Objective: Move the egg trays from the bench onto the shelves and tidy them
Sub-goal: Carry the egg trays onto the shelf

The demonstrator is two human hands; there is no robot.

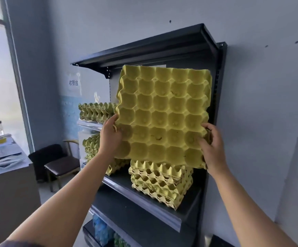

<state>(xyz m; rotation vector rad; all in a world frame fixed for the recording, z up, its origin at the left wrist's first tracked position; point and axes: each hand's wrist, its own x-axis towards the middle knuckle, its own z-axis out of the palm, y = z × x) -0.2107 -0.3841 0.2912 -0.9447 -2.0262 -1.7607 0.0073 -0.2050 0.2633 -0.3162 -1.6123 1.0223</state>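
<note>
Item: yellow egg tray (162, 114), possibly several nested together (the count cannot be told). It is held in the air, tipped nearly upright with its cups facing the person, in front of the black shelf (144, 202) and above what stands on it.

Grip: left hand (111, 138) curled round the tray's left edge low down, with the thumb on the cupped face. Right hand (214, 150) curled round the right edge low down, fingertips pressing into a cup. Both hold firmly, neither is slack.

Near stack (160, 184): sits at the shelf's front edge toward its right end, its layers twisted out of line.

Far stack (91, 147): sits toward the left end and leans.

Hazards: soft pulp may buckle or tear under the low two-point grip. The tray's bottom edge, close over the near stack, may catch it and push it off the front edge. Set on crooked layers, the cups would likely not nest and the pile may topple. The raised top edge may also strike the top panel (144, 47).
</note>
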